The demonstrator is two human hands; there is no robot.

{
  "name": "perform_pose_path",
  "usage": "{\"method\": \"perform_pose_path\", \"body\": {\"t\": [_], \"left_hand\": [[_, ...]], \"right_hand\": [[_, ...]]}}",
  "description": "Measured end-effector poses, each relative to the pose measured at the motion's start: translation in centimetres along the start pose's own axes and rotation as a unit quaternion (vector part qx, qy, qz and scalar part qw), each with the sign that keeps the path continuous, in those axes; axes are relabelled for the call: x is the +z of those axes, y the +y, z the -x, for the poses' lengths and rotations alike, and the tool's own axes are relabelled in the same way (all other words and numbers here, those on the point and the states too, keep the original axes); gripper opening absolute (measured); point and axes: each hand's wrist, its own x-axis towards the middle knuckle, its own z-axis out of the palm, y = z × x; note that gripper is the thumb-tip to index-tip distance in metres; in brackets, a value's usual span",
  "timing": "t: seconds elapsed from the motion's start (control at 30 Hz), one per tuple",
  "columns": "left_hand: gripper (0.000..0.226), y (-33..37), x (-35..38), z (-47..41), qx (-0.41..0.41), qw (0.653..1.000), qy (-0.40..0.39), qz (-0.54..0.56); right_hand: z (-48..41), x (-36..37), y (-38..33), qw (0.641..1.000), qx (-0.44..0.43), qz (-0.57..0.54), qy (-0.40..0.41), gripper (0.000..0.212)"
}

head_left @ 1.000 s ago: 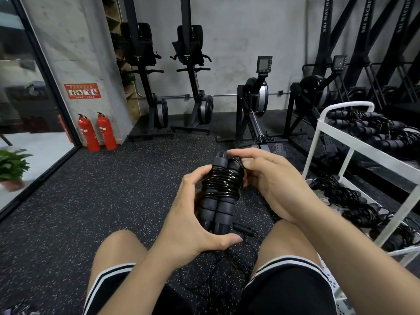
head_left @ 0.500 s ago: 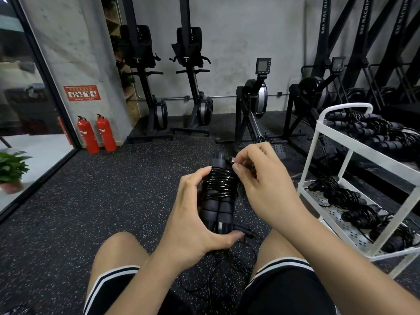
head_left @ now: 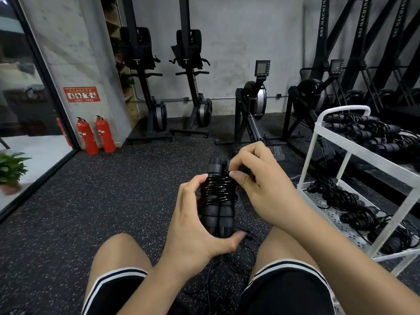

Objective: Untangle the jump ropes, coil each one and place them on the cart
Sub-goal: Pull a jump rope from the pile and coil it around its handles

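Jump rope (head_left: 219,194), its 2 padded handles side by side with the glossy black cord wound round them, is held upright in front of the person's knees, clear of the floor. Their left hand (head_left: 195,226) grips the lower half of the bundle, thumb across the handle ends below and forefinger against the side of the coils. Their right hand (head_left: 261,185) has thumb and fingertips pinched together at the top of the winding, probably on the last turn of cord; the exact strand is hidden.

I'd judge the bundle light. The handles look stiff and grippy, the cord thin, slick and springy, so turns could slide or spring loose unless the end is tucked. The safest hold is across the wound middle, squeezing both handles together.

More tangled cord (head_left: 227,267) lies on the speckled black rubber floor (head_left: 113,201) between the legs. A white cart (head_left: 310,151) stands near on the right, with coiled ropes (head_left: 363,133) on its top tray and more on the lower shelf. Rowing machines (head_left: 256,98) line a grey wall, and 2 red fire extinguishers (head_left: 96,136) stand beside a glass wall.
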Motion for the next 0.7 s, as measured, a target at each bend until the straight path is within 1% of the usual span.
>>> {"method": "perform_pose_path", "body": {"t": [0.13, 0.23, 0.3, 0.37, 0.43, 0.47, 0.53, 0.6, 0.63, 0.7], "left_hand": [[0.12, -0.2, 0.0, -0.5, -0.028, 1.0, -0.003, 0.008], [0.12, -0.7, -0.8, -1.5, -0.053, 0.997, -0.057, 0.006], [0.12, -1.0, -1.4, -2.4, -0.064, 0.993, -0.102, 0.016], [0.118, -1.3, -2.1, -3.3, -0.073, 0.986, -0.143, 0.047], [0.113, -1.4, -2.7, -4.2, -0.082, 0.974, -0.197, 0.073], [0.111, -1.5, -2.9, -4.7, -0.082, 0.969, -0.221, 0.078], [0.106, -1.7, -3.0, -5.6, -0.087, 0.957, -0.26, 0.092], [0.101, -2.2, -2.8, -6.5, -0.102, 0.943, -0.288, 0.136], [0.098, -2.6, -2.6, -7.1, -0.11, 0.936, -0.295, 0.156], [0.092, -3.5, -2.0, -8.2, -0.129, 0.928, -0.296, 0.186]], "right_hand": [[-1.0, -1.0, 0.1, 0.995, 0.016, -0.013, -0.093, 0.012], [-1.8, -1.6, 1.2, 0.989, 0.049, 0.01, -0.139, 0.014], [-2.1, -1.7, 2.2, 0.99, 0.078, -0.017, -0.12, 0.016], [-2.3, -1.3, 3.3, 0.986, 0.121, -0.094, -0.067, 0.015], [-2.6, -0.7, 4.2, 0.97, 0.174, -0.165, -0.028, 0.008], [-2.6, -0.4, 4.7, 0.961, 0.197, -0.192, -0.038, 0.009], [-2.5, 0.0, 5.8, 0.932, 0.241, -0.249, -0.103, 0.023], [-2.1, 0.5, 6.5, 0.907, 0.268, -0.274, -0.173, 0.03], [-1.9, 0.7, 7.1, 0.9, 0.273, -0.282, -0.19, 0.029], [-1.5, 1.2, 8.3, 0.882, 0.286, -0.327, -0.18, 0.024]]}}
